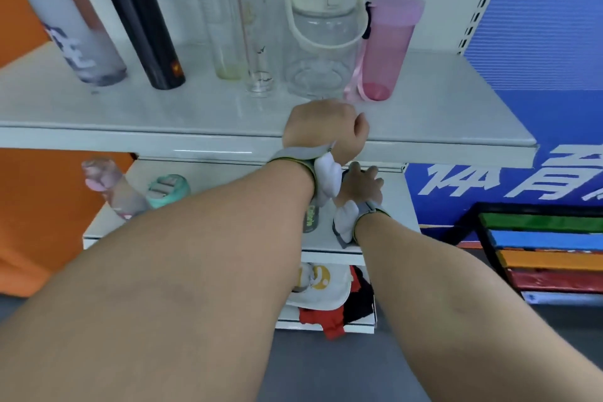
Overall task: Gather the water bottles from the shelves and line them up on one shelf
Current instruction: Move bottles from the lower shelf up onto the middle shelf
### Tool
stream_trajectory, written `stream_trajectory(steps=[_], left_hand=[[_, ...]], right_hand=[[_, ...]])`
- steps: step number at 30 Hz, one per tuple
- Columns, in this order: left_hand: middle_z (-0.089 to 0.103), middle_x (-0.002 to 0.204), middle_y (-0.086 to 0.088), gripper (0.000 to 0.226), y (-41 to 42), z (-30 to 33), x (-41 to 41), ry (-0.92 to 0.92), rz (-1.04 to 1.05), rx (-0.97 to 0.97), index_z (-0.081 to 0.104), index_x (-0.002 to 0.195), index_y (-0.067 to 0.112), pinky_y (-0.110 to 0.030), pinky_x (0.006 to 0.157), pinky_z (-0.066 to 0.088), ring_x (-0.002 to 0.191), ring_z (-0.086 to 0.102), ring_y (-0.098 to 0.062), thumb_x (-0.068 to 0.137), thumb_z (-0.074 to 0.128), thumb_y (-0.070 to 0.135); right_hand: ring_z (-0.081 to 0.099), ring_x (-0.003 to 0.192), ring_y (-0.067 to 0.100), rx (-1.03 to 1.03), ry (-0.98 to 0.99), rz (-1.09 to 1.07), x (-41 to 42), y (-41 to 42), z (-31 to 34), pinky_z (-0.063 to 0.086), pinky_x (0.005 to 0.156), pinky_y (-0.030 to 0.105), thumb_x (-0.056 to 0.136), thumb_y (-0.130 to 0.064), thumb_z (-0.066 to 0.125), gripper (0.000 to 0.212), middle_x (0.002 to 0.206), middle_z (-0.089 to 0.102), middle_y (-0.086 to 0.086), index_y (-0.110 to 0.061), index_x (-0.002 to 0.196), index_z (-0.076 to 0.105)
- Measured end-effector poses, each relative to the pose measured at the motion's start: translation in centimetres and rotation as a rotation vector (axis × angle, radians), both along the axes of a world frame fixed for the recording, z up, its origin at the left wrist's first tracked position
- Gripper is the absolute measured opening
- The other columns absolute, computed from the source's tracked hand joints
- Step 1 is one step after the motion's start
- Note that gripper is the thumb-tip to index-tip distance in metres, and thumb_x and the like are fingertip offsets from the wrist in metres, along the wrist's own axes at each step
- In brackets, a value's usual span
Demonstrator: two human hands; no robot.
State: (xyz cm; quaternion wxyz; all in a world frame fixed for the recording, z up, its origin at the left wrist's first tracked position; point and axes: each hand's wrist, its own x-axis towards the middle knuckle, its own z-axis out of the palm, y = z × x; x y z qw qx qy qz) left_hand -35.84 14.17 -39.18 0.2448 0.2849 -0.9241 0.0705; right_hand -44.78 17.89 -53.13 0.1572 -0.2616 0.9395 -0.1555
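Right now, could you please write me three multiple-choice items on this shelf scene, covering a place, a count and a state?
1. Where does the pink cup stand on the top shelf?
A. right end of the row
B. left end
C. middle

2. How many bottles stand on the top shelf?
A. three
B. six
C. nine

3. How is the left hand?
A. flat, spread
B. curled at the shelf edge
C. gripping the pink cup

Answers: 1 A, nothing stands right of it; 2 B, six stand in the row; 3 B, its fingers are curled with no bottle in them.
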Motion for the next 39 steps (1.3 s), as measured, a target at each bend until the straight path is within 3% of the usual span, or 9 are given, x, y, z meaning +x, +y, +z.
stream_trajectory(steps=[6,11,16,19,24,29,34,37,39], left_hand=[[0.048,0.067,0.001,0.041,0.1,-0.3,-0.2,0.007,0.027,-0.040,0.047,0.066,0.016,-0.030,0.055,0.027,0.060,0.047,-0.025,0.097,0.033,0.040],[0.052,0.067,0.001,0.042,0.2,-0.4,-0.3,-0.008,0.051,-0.049,0.051,0.068,0.016,-0.030,0.055,0.031,0.061,0.049,-0.025,0.096,0.031,0.040],[0.056,0.071,-0.001,0.040,0.3,-0.4,-0.3,-0.008,0.068,-0.037,0.053,0.070,0.014,-0.030,0.058,0.033,0.064,0.049,-0.026,0.094,0.033,0.038],[0.056,0.071,-0.001,0.039,0.4,-0.4,-0.2,-0.009,0.078,-0.042,0.056,0.072,0.014,-0.030,0.058,0.031,0.064,0.048,-0.026,0.094,0.034,0.037],[0.056,0.070,-0.002,0.038,0.7,0.3,-0.2,-0.036,0.106,-0.021,0.057,0.072,0.014,-0.030,0.058,0.030,0.065,0.048,-0.027,0.093,0.034,0.036],[0.061,0.073,-0.004,0.036,0.7,0.4,-0.2,-0.058,0.110,0.019,0.058,0.072,0.014,-0.029,0.056,0.030,0.065,0.049,-0.026,0.092,0.036,0.035],[0.066,0.085,-0.004,0.029,1.3,1.4,0.2,-0.126,0.117,0.096,0.067,0.090,0.016,-0.037,0.074,0.054,0.080,0.063,-0.029,0.093,0.046,0.034],[0.053,0.066,0.000,0.033,0.9,0.9,-0.1,-0.075,0.117,0.026,0.057,0.073,0.016,-0.030,0.057,0.037,0.064,0.051,-0.026,0.091,0.038,0.037],[0.048,0.065,0.001,0.035,0.8,0.7,-0.3,-0.074,0.102,0.028,0.046,0.066,0.017,-0.029,0.056,0.030,0.064,0.048,-0.026,0.093,0.035,0.036]], right_hand=[[0.052,0.116,0.035,-0.281,-0.043,-0.029,-0.2,3.1,-3.4,0.045,0.072,0.035,0.083,-0.033,0.068,0.078,0.139,0.034,0.006,-0.029,0.148,0.025],[0.060,0.108,0.034,-0.402,-0.207,-0.026,-0.6,3.1,-3.0,0.045,0.078,0.032,0.082,-0.026,0.070,0.078,0.140,0.041,0.004,-0.036,0.148,0.027],[0.062,0.102,0.034,-0.653,-0.004,-0.066,1.8,4.9,-2.6,0.049,0.069,0.033,0.070,-0.024,0.073,0.072,0.126,0.057,0.000,-0.022,0.134,0.039],[0.062,0.101,0.032,-0.743,0.106,-0.058,2.9,6.6,-1.0,0.050,0.081,0.039,0.065,-0.031,0.077,0.070,0.117,0.063,0.001,-0.019,0.127,0.048],[0.064,0.092,0.025,-0.982,0.380,0.026,4.3,10.2,3.4,0.050,0.078,0.035,0.058,-0.044,0.078,0.068,0.104,0.068,-0.001,-0.015,0.117,0.059],[0.059,0.084,0.018,-1.110,0.400,0.082,5.8,13.2,8.7,0.053,0.071,0.036,0.059,-0.042,0.079,0.062,0.095,0.062,-0.005,-0.017,0.109,0.054],[0.056,0.085,0.021,-1.190,0.442,0.038,5.6,13.7,17.1,0.050,0.067,0.038,0.058,-0.045,0.080,0.068,0.091,0.054,-0.008,-0.017,0.109,0.045],[0.055,0.088,0.024,-1.274,0.542,-0.012,4.5,13.1,22.8,0.047,0.065,0.036,0.059,-0.043,0.077,0.072,0.093,0.047,-0.010,-0.011,0.114,0.044],[0.054,0.089,0.024,-1.328,0.593,-0.067,3.2,12.2,25.6,0.046,0.063,0.034,0.060,-0.042,0.075,0.072,0.094,0.048,-0.010,-0.007,0.116,0.046]])
